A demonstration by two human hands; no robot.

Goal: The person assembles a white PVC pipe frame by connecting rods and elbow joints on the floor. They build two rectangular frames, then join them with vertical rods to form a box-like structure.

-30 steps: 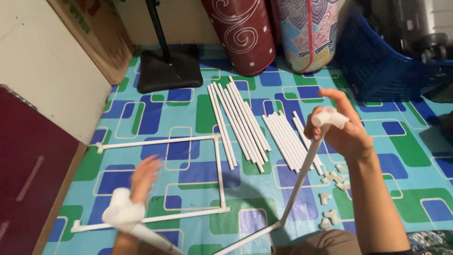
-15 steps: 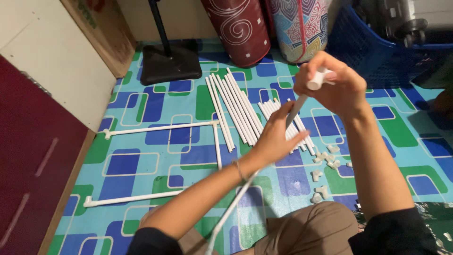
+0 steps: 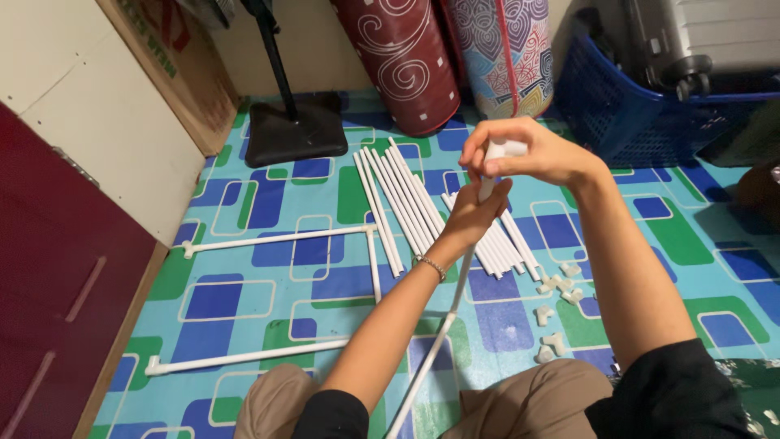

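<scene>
While your right hand (image 3: 543,153) pinches the white fitting (image 3: 505,149) at the top of the long white rod (image 3: 455,301) and your left hand (image 3: 473,213) closes around the rod just below, a skewed push could, I judge, cock the fitting or bow the thin rod; it rises slanted above the mat's (image 3: 707,268) near edge, between your knees; loose rods (image 3: 406,203) lie beneath, small connectors (image 3: 559,286) just right, the part-built frame (image 3: 370,260) leftward; a slip could scatter them.

Rod (image 3: 439,341) btm cut off by edge
</scene>
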